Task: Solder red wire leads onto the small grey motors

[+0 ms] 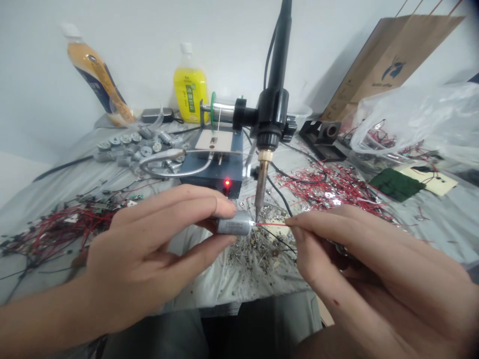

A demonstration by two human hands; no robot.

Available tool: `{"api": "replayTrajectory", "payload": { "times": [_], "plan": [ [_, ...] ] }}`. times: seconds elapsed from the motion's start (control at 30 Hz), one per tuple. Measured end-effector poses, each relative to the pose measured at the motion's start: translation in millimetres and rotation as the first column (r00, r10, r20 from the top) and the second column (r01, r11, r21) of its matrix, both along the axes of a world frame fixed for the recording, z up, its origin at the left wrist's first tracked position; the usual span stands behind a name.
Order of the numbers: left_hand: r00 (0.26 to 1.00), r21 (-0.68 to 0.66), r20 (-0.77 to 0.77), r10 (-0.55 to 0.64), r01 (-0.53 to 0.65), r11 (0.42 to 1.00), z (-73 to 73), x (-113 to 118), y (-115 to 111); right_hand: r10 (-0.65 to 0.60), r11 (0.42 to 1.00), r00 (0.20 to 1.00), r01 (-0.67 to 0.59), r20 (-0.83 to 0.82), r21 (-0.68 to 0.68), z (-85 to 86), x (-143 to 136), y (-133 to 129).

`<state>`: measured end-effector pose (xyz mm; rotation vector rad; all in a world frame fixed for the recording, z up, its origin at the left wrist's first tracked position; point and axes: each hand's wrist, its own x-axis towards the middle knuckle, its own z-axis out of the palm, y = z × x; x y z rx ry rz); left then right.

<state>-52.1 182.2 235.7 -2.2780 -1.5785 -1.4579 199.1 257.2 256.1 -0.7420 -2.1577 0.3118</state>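
Observation:
My left hand point(149, 244) is closed around a small silver cylindrical motor point(235, 224), its terminal end facing right. Between thumb and forefinger, my right hand point(359, 259) pinches a thin red wire point(272, 224), whose left end meets the motor's terminal. Right there, the tip of a soldering iron point(263, 184) points down, touching or very close to the joint. A black stand clamp point(272, 117) holds the iron upright. Behind it, a solder spool point(223, 112) sits on a blue solder feeder point(213, 172) with a lit red lamp and a curved metal tube.
Several silver motors point(145, 144) lie at the back left. Red and black wires point(93, 224) pile up at left, more red wires point(329, 187) at right. Solder crumbs point(258, 254) litter the middle. Behind stand a yellow bottle point(190, 89), an orange bottle point(97, 75) and a paper bag point(389, 60).

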Motion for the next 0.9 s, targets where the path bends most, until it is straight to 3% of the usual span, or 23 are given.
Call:
{"api": "replayTrajectory", "payload": {
  "times": [0.33, 0.73, 0.9],
  "plan": [
    [0.998, -0.016, 0.027, 0.06, -0.06, 0.998, 1.8, 3.6, -1.1, -0.041, 0.998, 0.999, 0.04, -0.025, -0.038, -0.4, 0.7, -3.0],
    [0.999, -0.018, -0.012, 0.038, -0.038, 0.999, 4.4, 2.1, 1.0, 0.005, 0.999, 0.996, -0.008, -0.084, -0.043, -2.7, -1.2, -1.4],
    [0.999, -0.011, 0.012, 0.043, -0.042, 0.999, 3.5, 4.2, 1.9, -0.048, 0.998, 0.997, 0.046, -0.063, -0.034, -3.3, 1.1, -0.9]
  ]
}}
